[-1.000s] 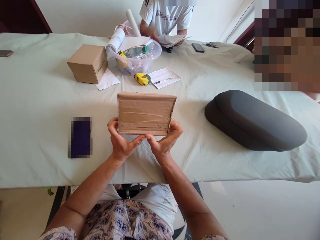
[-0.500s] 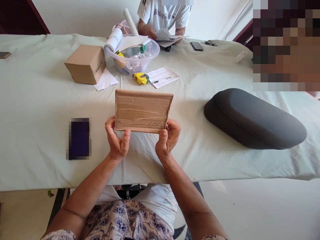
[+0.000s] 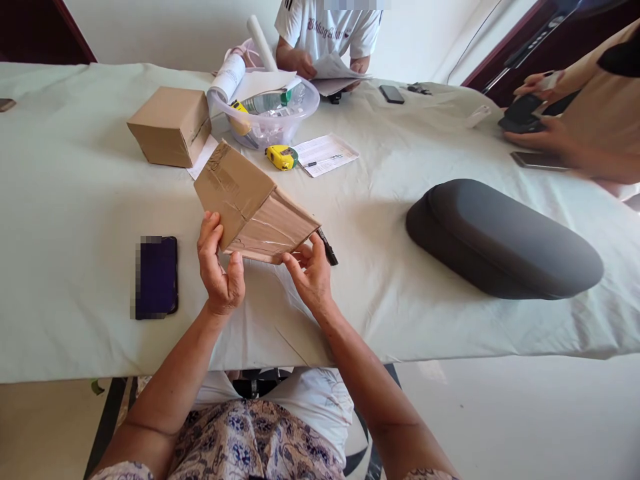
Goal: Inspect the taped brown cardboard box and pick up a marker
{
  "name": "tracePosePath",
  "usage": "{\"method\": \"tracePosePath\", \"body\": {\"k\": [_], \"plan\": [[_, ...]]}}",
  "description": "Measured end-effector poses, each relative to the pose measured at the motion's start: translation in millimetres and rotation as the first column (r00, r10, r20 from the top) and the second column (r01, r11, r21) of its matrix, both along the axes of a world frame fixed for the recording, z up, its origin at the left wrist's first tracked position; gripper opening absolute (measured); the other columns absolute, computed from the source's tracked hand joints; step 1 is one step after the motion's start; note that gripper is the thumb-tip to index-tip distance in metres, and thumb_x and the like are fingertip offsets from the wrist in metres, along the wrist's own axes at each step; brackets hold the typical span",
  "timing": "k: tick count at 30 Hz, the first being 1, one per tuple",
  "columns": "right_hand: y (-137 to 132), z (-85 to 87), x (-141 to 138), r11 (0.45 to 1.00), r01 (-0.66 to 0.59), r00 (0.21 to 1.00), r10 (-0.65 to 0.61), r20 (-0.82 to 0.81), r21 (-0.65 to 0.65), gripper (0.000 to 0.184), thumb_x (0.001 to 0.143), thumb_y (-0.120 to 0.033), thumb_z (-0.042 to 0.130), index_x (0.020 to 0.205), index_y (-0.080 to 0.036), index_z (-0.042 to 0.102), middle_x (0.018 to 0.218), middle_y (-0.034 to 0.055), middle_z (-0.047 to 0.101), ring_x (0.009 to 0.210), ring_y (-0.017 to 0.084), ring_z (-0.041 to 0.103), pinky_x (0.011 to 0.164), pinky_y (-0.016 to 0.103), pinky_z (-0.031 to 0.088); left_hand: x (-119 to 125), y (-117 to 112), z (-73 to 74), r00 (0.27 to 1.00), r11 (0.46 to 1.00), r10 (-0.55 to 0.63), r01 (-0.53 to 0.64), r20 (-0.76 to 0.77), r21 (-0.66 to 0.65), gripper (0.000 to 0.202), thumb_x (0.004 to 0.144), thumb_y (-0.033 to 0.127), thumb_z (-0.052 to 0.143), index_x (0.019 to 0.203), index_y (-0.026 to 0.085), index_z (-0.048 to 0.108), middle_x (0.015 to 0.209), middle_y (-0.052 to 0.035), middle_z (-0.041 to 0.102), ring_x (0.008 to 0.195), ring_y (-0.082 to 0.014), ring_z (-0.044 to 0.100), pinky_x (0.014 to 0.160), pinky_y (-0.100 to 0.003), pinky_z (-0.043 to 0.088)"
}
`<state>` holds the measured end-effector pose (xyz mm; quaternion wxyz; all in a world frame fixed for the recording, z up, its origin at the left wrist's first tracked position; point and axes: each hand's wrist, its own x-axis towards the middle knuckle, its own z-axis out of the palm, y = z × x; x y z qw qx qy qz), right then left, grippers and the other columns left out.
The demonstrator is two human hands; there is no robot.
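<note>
Between my hands is a small cardboard box (image 3: 240, 193), tilted and turned so that a flat brown side and a taped, ridged side face me. My left hand (image 3: 220, 267) grips its left edge, thumb at the bottom and fingers along the side. With thumb and fingers, my right hand (image 3: 310, 270) holds its lower right corner. A black, slim pen-like object (image 3: 327, 247) shows just beyond my right fingers, partly hidden by the box; I cannot tell if it is touched. A dark phone (image 3: 157, 279) lies on the cloth left of my left hand.
On the cloth-covered table (image 3: 75, 220) are another cardboard box (image 3: 170, 127), a plastic basin (image 3: 305, 107) of items, a yellow tape measure (image 3: 281, 157), a paper with a pen (image 3: 327, 155) and a dark rounded case (image 3: 505, 240). Across sits a person with papers (image 3: 335, 70); another person's hands (image 3: 545, 127) hold a dark object.
The box has turned and tilted in my hands, bringing another side into view. My right hand has shifted left along it. The black pen-like object now shows, as do another person's hands at right.
</note>
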<state>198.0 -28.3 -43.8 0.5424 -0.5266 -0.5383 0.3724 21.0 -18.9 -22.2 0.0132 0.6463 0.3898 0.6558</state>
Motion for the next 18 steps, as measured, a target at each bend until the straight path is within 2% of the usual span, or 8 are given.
{"method": "tracePosePath", "body": {"k": [2,5,7,9,11,14,16,18], "plan": [[1,3.3,4,0.999,0.043,0.996,-0.042,0.082,-0.022,0.058,0.086,-0.072,0.06,0.118,-0.024,0.056,0.095,0.0059,0.076,0.072,0.02,0.071,0.063,0.034,0.056,-1,0,-0.3,0.999,1.0,0.02,-0.019,-0.039,0.004,0.044,0.102,0.042,0.045,0.143,0.026,0.046,0.15,-0.0127,0.054,0.149,-0.0304,0.044,0.121,-0.059,0.039],[3,6.5,14,0.991,0.117,0.964,-0.099,0.245,-0.061,0.057,0.087,-0.078,0.05,0.083,-0.023,0.059,0.076,0.0048,0.071,0.069,0.021,0.068,0.061,0.032,0.05,-3,0,0.0,0.995,0.999,0.042,-0.044,-0.087,-0.012,0.04,0.103,0.044,0.042,0.137,0.023,0.05,0.143,-0.0141,0.06,0.145,-0.0297,0.05,0.118,-0.058,0.043],[6,5.6,21,0.983,0.168,0.934,-0.134,0.331,-0.075,0.06,0.087,-0.081,0.047,0.074,-0.024,0.056,0.073,0.0048,0.069,0.069,0.021,0.065,0.06,0.032,0.047,-3,0,-0.2,0.991,0.999,0.03,-0.032,-0.134,-0.012,0.036,0.103,0.042,0.042,0.131,0.023,0.054,0.138,-0.0137,0.064,0.142,-0.0287,0.054,0.115,-0.058,0.046],[9,2.3,28,0.972,0.22,0.904,-0.174,0.392,-0.078,0.06,0.086,-0.082,0.046,0.073,-0.024,0.055,0.076,0.0053,0.069,0.072,0.022,0.064,0.061,0.032,0.047,-2,-1,-1.1,0.982,1.0,-0.002,0.0,-0.187,-0.012,0.032,0.103,0.038,0.043,0.127,0.022,0.057,0.135,-0.0133,0.066,0.14,-0.0282,0.056,0.114,-0.057,0.048],[11,-1.7,32,0.965,0.255,0.877,-0.203,0.435,-0.065,0.06,0.086,-0.082,0.045,0.08,-0.024,0.059,0.086,0.0078,0.071,0.081,0.025,0.066,0.066,0.035,0.051,-1,-1,-2.5,0.975,0.999,-0.04,0.035,-0.217,-0.024,0.03,0.103,0.036,0.045,0.126,0.022,0.058,0.136,-0.0134,0.067,0.141,-0.0284,0.055,0.114,-0.057,0.047],[11,-4.5,32,0.969,0.247,0.883,-0.237,0.406,0.027,0.069,0.09,-0.081,0.038,0.118,-0.023,0.063,0.119,0.0153,0.07,0.107,0.03,0.066,0.086,0.046,0.055,0,-1,-3.8,0.969,0.997,-0.07,0.065,-0.237,-0.028,0.03,0.103,0.033,0.046,0.128,0.021,0.058,0.137,-0.0136,0.067,0.143,-0.0284,0.054,0.115,-0.056,0.047],[8,-3.2,28,0.965,0.221,0.908,-0.257,0.331,0.144,0.075,0.092,-0.078,0.037,0.143,-0.024,0.048,0.141,0.0184,0.059,0.125,0.032,0.061,0.099,0.051,0.052,1,0,-3.9,0.962,0.997,-0.073,0.074,-0.263,-0.006,0.031,0.103,0.027,0.045,0.132,0.021,0.057,0.137,-0.0135,0.067,0.143,-0.027,0.053,0.115,-0.055,0.048],[4,-0.8,23,0.944,0.191,0.923,-0.266,0.277,0.271,0.081,0.092,-0.077,0.042,0.155,-0.026,0.033,0.152,0.0186,0.05,0.137,0.033,0.054,0.106,0.054,0.049,3,0,-4.0,0.955,0.996,-0.076,0.084,-0.288,0.016,0.034,0.103,0.022,0.045,0.135,0.021,0.055,0.137,-0.0136,0.067,0.144,-0.0256,0.052,0.115,-0.053,0.049]]}}
